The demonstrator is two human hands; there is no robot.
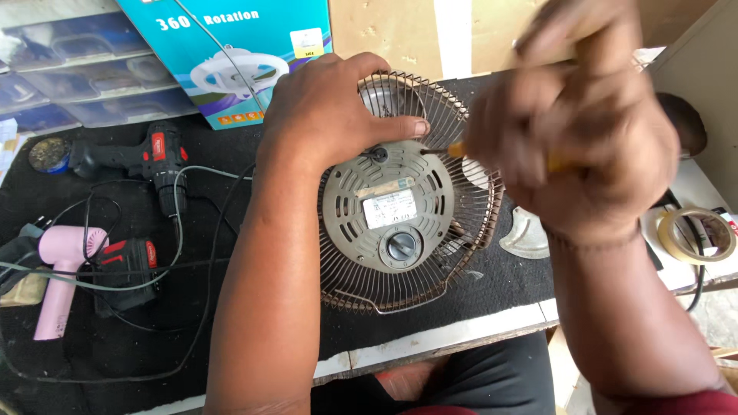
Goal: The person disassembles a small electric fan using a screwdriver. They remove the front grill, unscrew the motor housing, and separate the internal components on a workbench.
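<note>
Left hand [323,115] presses flat on the fan [400,207] near the bench edge [430,342]; right hand's [576,131] grip holds a screwdriver [453,150].

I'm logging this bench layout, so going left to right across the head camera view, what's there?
Pink hair dryer → cordless drill → left hand → fan motor housing → right hand holding a screwdriver → roll of tape.

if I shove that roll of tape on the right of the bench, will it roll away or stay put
The roll of tape lies flat on its side, so it would probably slide, not roll. It is an open ring, likely light. It sits near the bench edge, so a hard shove might send it off.
</note>
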